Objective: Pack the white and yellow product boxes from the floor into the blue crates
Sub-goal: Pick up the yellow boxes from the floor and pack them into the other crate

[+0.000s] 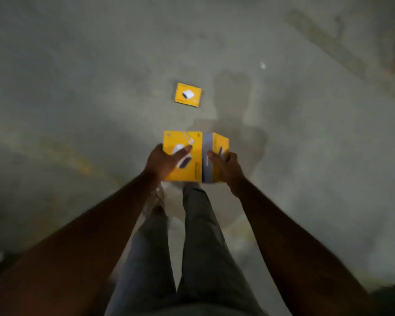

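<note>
Midway at best — left hand (163, 161) and right hand (222, 166) each grip a yellow box, the left box (183, 153) and right box (214, 156) pressed side by side; one more floor box (188, 94) lies ahead of both hands, unpicked; no blue crates in view, so packing is still left

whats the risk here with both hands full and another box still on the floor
Each hand grips its own yellow box: the left hand holds the left box, the right hand the right box. Bending for the box on the floor with no free hand could let one slip. That floor box also lies straight ahead of the feet, so it might get stepped on. No crate is in view.
</note>
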`<state>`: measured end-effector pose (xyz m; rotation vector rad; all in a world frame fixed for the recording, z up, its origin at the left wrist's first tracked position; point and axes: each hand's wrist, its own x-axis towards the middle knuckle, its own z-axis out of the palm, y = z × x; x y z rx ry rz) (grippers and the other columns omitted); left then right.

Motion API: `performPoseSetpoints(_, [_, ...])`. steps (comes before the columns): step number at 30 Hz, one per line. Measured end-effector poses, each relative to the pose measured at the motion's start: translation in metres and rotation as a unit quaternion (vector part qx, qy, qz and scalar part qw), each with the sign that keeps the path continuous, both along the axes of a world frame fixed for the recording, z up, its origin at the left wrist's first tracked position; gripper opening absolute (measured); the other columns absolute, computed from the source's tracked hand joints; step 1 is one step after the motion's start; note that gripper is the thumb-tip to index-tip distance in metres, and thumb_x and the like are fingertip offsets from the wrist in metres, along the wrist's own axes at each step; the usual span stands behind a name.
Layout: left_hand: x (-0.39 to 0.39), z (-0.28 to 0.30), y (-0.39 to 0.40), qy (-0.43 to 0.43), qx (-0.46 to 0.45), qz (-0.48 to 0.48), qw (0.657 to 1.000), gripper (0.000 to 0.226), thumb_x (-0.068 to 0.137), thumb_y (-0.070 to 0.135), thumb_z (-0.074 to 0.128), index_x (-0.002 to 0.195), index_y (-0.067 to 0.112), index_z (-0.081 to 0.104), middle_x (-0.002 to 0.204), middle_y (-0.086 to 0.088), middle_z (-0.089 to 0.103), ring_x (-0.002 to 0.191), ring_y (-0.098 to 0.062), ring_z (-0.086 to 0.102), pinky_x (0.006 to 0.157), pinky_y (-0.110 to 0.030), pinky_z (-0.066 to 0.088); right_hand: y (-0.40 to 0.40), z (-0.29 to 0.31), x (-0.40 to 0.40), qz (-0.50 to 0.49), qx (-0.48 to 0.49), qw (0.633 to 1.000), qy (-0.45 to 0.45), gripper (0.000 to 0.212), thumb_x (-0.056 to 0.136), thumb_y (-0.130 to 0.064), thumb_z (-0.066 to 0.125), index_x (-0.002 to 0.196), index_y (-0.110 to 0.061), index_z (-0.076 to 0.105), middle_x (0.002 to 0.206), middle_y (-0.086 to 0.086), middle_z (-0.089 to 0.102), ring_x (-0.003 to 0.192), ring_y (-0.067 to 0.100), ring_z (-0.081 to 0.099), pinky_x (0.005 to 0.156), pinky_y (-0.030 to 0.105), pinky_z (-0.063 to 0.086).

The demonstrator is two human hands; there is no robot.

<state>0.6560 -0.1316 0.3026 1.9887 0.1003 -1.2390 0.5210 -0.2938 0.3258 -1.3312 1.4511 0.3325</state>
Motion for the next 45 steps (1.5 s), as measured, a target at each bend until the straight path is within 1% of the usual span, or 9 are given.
performPoseSetpoints(2, [-0.021, 0.065, -0.004, -0.017, -0.05, -0.017, 0.998, 0.062, 0.065, 0.072, 0.081, 0.091, 0.015, 0.079, 0.086, -0.005, 0.079, 0.083, -0.01, 0.073, 0.083, -0.042, 0.06, 0.014, 0.07, -0.037, -0.046, -0.011, 0.999, -0.021, 0.04, 0.084, -0.051, 0.079, 0.09, -0.018, 0.056, 0.086, -0.004, 0.058, 0.086, 0.014, 0.057, 0.072, 0.029, 0.044])
performPoseSetpoints(7, [-0.112, 0.194, -0.02, -0.052, -0.135, -0.133, 0.981, 0.025, 0.083, 0.042, 0.081, 0.097, 0.021, 0.079, 0.086, 0.014, 0.078, 0.081, 0.006, 0.071, 0.066, -0.008, 0.05, 0.058, 0.174, -0.178, -0.225, -0.058, 0.97, -0.068, 0.084, 0.058, -0.09, 0.068, 0.104, -0.02, 0.072, 0.105, -0.002, 0.077, 0.097, 0.018, 0.074, 0.092, 0.045, 0.061])
performPoseSetpoints(11, [-0.208, 0.246, -0.043, -0.006, -0.181, -0.25, 0.951, 0.012, 0.085, 0.028, 0.081, 0.094, 0.021, 0.078, 0.087, 0.012, 0.079, 0.083, -0.001, 0.073, 0.071, -0.018, 0.053, 0.095, 0.229, -0.304, -0.354, -0.045, 0.92, -0.163, 0.061, 0.077, -0.074, 0.073, 0.101, -0.018, 0.078, 0.087, -0.003, 0.078, 0.076, 0.016, 0.074, 0.067, 0.038, 0.062])
performPoseSetpoints(16, [-0.352, 0.282, -0.068, 0.061, -0.206, -0.37, 0.904, 0.026, 0.086, 0.036, 0.079, 0.109, 0.024, 0.076, 0.105, 0.003, 0.078, 0.101, -0.018, 0.074, 0.095, -0.044, 0.057, 0.142, 0.274, -0.464, -0.531, -0.132, 0.81, -0.214, 0.053, 0.078, -0.061, 0.082, 0.109, -0.017, 0.077, 0.106, 0.009, 0.078, 0.096, 0.031, 0.076, 0.084, 0.064, 0.06])
performPoseSetpoints(23, [-0.618, 0.333, -0.077, 0.12, -0.271, -0.468, 0.832, 0.029, 0.082, 0.036, 0.082, 0.109, 0.027, 0.076, 0.109, 0.002, 0.078, 0.107, -0.023, 0.072, 0.095, -0.046, 0.057, 0.206, 0.325, -0.686, -0.709, -0.25, 0.62, -0.225, 0.056, 0.078, -0.051, 0.085, 0.115, -0.012, 0.069, 0.105, 0.013, 0.079, 0.091, 0.031, 0.078, 0.07, 0.05, 0.064])
performPoseSetpoints(25, [-0.692, 0.346, -0.075, 0.133, -0.28, -0.494, 0.812, 0.027, 0.082, 0.035, 0.083, 0.108, 0.028, 0.077, 0.109, 0.0, 0.078, 0.105, -0.024, 0.073, 0.095, -0.05, 0.057, 0.22, 0.337, -0.747, -0.739, -0.28, 0.568, -0.228, 0.052, 0.083, -0.047, 0.082, 0.118, -0.011, 0.067, 0.107, 0.011, 0.079, 0.092, 0.027, 0.078, 0.069, 0.041, 0.063])
performPoseSetpoints(33, [-0.926, 0.411, -0.09, 0.17, -0.351, -0.56, 0.731, 0.033, 0.085, 0.032, 0.08, 0.115, 0.019, 0.073, 0.107, -0.003, 0.078, 0.101, -0.026, 0.074, 0.087, -0.045, 0.06, 0.246, 0.4, -0.933, -0.771, -0.404, 0.448, -0.205, 0.049, 0.085, -0.046, 0.081, 0.123, -0.02, 0.064, 0.113, 0.005, 0.078, 0.103, 0.027, 0.076, 0.093, 0.058, 0.059])
performPoseSetpoints(42, [-1.147, 0.439, -0.15, 0.211, -0.383, -0.614, 0.657, 0.035, 0.081, 0.042, 0.081, 0.111, 0.026, 0.073, 0.108, -0.002, 0.077, 0.099, -0.028, 0.074, 0.089, -0.055, 0.059, 0.207, 0.45, -1.118, -0.75, -0.502, 0.417, -0.108, 0.055, 0.089, -0.045, 0.076, 0.135, -0.027, 0.052, 0.121, -0.002, 0.072, 0.095, 0.01, 0.076, 0.069, 0.026, 0.061])
performPoseSetpoints(45, [-1.22, 0.462, -0.187, 0.217, -0.411, -0.632, 0.62, 0.026, 0.087, 0.035, 0.076, 0.112, 0.025, 0.072, 0.106, 0.001, 0.078, 0.095, -0.023, 0.075, 0.085, -0.046, 0.062, 0.175, 0.465, -1.181, -0.75, -0.518, 0.398, -0.105, 0.058, 0.089, -0.043, 0.077, 0.137, -0.03, 0.047, 0.124, 0.001, 0.069, 0.098, 0.018, 0.076, 0.075, 0.038, 0.065])
